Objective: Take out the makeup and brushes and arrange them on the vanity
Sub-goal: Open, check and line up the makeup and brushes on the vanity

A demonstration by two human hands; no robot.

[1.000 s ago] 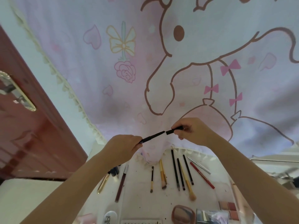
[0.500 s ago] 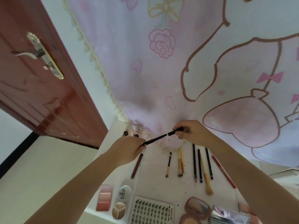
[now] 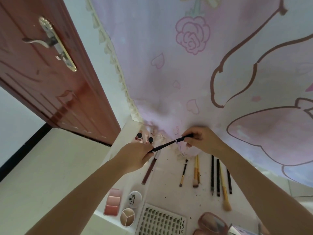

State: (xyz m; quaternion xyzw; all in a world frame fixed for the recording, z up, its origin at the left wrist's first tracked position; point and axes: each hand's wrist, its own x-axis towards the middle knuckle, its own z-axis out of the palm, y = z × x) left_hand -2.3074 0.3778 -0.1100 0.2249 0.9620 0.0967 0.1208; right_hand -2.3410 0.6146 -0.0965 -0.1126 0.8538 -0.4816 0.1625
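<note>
- Fingers of the left hand (image 3: 135, 156) pinch the lower end of a slim black makeup pencil (image 3: 166, 144), while fingers of the right hand (image 3: 201, 140) pinch its upper end, where a cap or tip section shows past a pale band; both hands are curled round it.
- Held this way, the pencil hangs in the air above the far edge of the white table (image 3: 169, 187), slanting up from the left fingers to the right ones.
- Judging by its thin body, the pencil is light and stiff, with a smooth barrel that could slip; the tip end is likely fragile, so a grip on the barrel near each end looks safest.
- Below the right fingers lie brushes and pencils in a rough row: a small dark brush (image 3: 183, 173), a pale-handled brush (image 3: 196, 172), dark pencils (image 3: 212, 175) and a yellow-handled brush (image 3: 223, 187).
- Just under the left fingers lies a brown stick (image 3: 149, 170); two small capped bottles (image 3: 139, 136) stand just beyond them.
- Nearer than both hands sit a pink palette (image 3: 112, 201), a round white compact (image 3: 134, 199) reading "blbl" as best I can tell, a round three-part pan (image 3: 127, 217) and a lash tray (image 3: 160, 221) marked "XOYO".
- White lettering on the pencil beside the left fingers is too small to read.
</note>
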